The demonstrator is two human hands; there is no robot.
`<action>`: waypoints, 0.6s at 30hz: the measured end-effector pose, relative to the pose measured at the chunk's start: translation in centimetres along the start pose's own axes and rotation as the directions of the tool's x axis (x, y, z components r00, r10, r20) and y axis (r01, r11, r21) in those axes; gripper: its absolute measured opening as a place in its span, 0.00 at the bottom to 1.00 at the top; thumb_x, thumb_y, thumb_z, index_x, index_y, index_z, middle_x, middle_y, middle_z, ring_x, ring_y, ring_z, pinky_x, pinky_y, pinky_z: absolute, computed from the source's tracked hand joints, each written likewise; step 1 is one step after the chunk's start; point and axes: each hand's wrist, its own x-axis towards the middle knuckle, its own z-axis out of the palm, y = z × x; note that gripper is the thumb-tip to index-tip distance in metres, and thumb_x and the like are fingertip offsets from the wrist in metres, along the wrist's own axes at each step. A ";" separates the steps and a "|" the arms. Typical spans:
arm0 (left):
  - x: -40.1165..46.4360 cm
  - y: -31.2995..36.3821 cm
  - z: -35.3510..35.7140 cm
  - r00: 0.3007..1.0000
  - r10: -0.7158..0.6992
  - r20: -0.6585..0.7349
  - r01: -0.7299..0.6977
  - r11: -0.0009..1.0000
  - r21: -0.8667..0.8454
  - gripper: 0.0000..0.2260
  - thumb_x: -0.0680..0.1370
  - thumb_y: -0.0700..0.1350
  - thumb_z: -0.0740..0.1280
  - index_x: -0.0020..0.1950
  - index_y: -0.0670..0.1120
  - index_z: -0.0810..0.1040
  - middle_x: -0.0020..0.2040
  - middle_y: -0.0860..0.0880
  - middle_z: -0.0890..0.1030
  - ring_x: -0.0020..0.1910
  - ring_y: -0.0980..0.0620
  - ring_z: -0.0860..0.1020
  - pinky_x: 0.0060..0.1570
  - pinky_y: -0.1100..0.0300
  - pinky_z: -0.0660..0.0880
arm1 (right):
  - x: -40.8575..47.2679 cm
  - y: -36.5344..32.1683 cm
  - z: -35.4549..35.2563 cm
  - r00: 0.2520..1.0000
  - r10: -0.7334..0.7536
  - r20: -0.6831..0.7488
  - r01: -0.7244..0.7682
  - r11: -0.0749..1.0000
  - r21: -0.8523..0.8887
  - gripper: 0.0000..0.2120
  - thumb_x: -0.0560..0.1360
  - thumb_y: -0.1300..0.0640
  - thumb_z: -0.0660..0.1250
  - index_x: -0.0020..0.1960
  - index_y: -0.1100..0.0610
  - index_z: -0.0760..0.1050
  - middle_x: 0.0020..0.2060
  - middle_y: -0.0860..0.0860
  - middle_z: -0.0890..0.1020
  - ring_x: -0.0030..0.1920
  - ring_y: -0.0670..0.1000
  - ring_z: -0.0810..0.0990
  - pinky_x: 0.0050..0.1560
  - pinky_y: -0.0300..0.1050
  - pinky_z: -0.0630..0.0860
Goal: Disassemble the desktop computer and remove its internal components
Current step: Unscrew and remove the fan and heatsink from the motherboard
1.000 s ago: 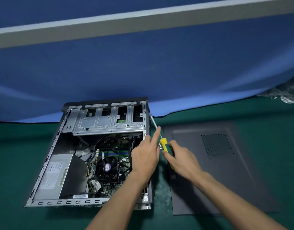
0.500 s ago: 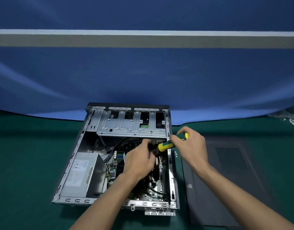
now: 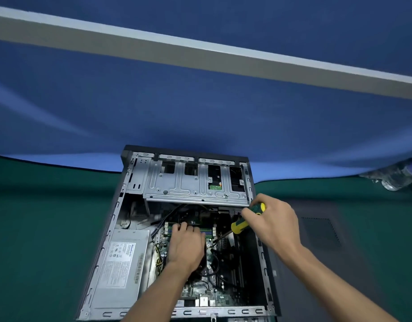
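An open desktop case [image 3: 112,231] lies on its side on the green mat. Inside are a grey power supply [image 3: 121,261] at the left, a silver drive cage [image 3: 195,189] at the back and the motherboard [image 3: 214,296]. My right hand [image 3: 273,223] grips a yellow-and-green screwdriver [image 3: 243,223], whose tip points down at a screw beside the CPU cooler. My left hand [image 3: 185,246] rests over the cooler with its fingers curled at the memory slots; the cooler is mostly hidden beneath it.
The removed dark side panel [image 3: 328,240] lies flat on the mat right of the case. A blue cloth backdrop [image 3: 200,112] hangs close behind. Clear plastic wrapping [image 3: 400,177] sits at the far right edge. Green mat [image 3: 42,228] spreads out to the left.
The right hand has swung the screwdriver from outside the case's right wall down into the case. The left hand moved deeper onto the cooler. The camera has come closer over the case.
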 end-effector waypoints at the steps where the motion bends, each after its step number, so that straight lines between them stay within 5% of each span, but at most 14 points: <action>1: 0.1 0.0 0.1 1.000 0.004 0.002 -0.004 1.000 0.010 0.19 0.82 0.51 0.47 0.53 0.49 0.76 0.50 0.49 0.80 0.51 0.49 0.72 0.55 0.51 0.60 | 0.1 -0.2 0.3 1.000 -0.005 0.004 0.005 1.000 -0.013 0.05 0.66 0.47 0.67 0.37 0.47 0.74 0.19 0.44 0.69 0.24 0.43 0.67 0.26 0.39 0.58; 18: 0.3 -0.5 0.6 0.994 0.044 -0.103 -0.049 0.998 -0.046 0.23 0.80 0.51 0.45 0.43 0.51 0.79 0.43 0.50 0.82 0.45 0.50 0.74 0.54 0.50 0.58 | 0.2 -0.9 2.2 0.999 0.036 0.030 -0.034 0.998 -0.043 0.07 0.66 0.48 0.68 0.34 0.46 0.71 0.18 0.45 0.69 0.23 0.43 0.68 0.24 0.38 0.57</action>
